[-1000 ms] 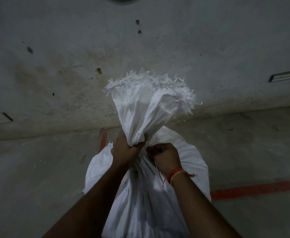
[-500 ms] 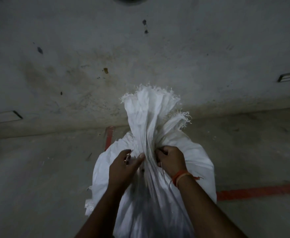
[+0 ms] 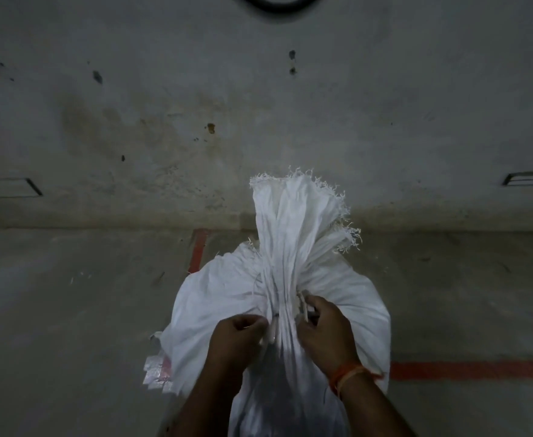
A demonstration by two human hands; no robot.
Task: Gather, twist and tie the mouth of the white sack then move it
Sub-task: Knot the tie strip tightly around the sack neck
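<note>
We look down on a concrete floor (image 3: 69, 310) that meets a stained grey wall (image 3: 164, 89) across the upper half of the view. Red painted lines (image 3: 466, 370) run over the floor, one at 3 o'clock from the sack and one at 11 o'clock from it.

The white sack (image 3: 227, 298) stands upright on the floor at the lower centre, full and rounded. Its mouth (image 3: 293, 216) is gathered into a pleated neck that rises toward 12 o'clock and ends in a frayed edge.

At 6 o'clock from the neck we see both hands, one on each side of the gathered cloth. The left hand (image 3: 240, 339) sits at 7 o'clock from the neck with its fingers curled and its fingertips pinched at the pleats — a pale string (image 3: 271, 334) shows just beside them. The right hand (image 3: 325, 329) sits at 5 o'clock from the neck, fingers curled around a loop of the same pale string at the neck's right side. The two hands are apart, with the neck between them.

An orange thread band (image 3: 347, 375) circles the right wrist. At 8 o'clock from the sack a small patch of shiny plastic (image 3: 156, 373) lies on the floor, touching the sack's base.
</note>
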